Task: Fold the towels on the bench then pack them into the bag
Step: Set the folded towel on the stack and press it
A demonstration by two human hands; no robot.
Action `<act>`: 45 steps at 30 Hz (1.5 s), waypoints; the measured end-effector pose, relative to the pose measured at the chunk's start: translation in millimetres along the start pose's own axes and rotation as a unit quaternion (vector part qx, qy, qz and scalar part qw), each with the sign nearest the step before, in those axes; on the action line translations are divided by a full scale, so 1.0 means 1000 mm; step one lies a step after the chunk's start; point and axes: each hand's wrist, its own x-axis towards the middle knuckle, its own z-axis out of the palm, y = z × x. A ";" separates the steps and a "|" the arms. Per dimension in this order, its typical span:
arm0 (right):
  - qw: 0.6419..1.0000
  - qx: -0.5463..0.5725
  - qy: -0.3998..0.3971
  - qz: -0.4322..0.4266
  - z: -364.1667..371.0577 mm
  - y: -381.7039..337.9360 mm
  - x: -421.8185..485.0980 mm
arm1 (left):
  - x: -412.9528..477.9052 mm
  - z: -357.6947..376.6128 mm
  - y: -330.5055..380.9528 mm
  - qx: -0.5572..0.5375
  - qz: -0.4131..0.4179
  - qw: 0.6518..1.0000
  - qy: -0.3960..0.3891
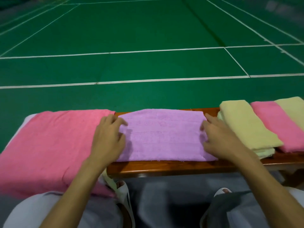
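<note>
A lilac towel (162,135) lies folded flat on the wooden bench (164,167), straight in front of me. My left hand (107,137) rests on its left edge with the fingers spread over the cloth. At the right edge my right hand (218,137) lies on the towel, fingers slightly bent. A large pink towel (49,145) covers the bench's left part and hangs over its front. Folded towels lie side by side at the right: a pale yellow one (245,125), a pink one (276,124) and another yellow one (292,109). No bag is in view.
Beyond the bench stretches a green court floor (148,38) with white lines. My knees and white sandals (123,193) show below the bench's front edge. A pale strip of cloth (109,180) hangs under the pink towel near my left foot.
</note>
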 end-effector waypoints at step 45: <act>0.939 0.279 0.117 0.161 0.020 0.012 0.030 | -0.005 0.104 0.073 0.075 0.021 0.983 -0.165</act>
